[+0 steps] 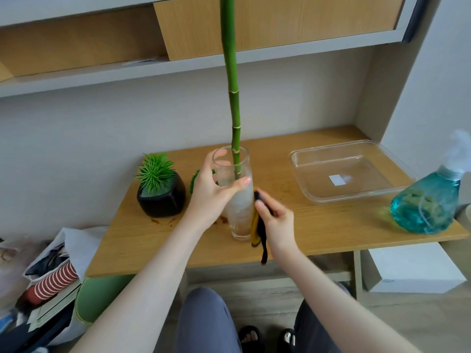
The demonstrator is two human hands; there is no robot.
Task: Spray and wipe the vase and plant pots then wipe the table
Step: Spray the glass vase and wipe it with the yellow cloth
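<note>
A tall clear glass vase (239, 215) stands on the wooden table (318, 225), with a long green bamboo stalk (233, 98) rising out of it. My left hand (211, 194) grips the vase's upper part, thumb across its front. My right hand (275, 220) presses a black and yellow cloth (257, 233) against the vase's right side, low down. A black pot with a spiky green plant (160, 192) sits to the left. A second green plant (195, 180) is mostly hidden behind my left hand. Brown stains mark the table around the vase's base.
A clear plastic tray (382, 193) lies at the back right. A blue spray bottle (428, 202) stands at the table's right front edge. Shelves hang above. Bags and clutter (48, 271) lie on the floor left; a white box (413, 268) sits under the table's right end.
</note>
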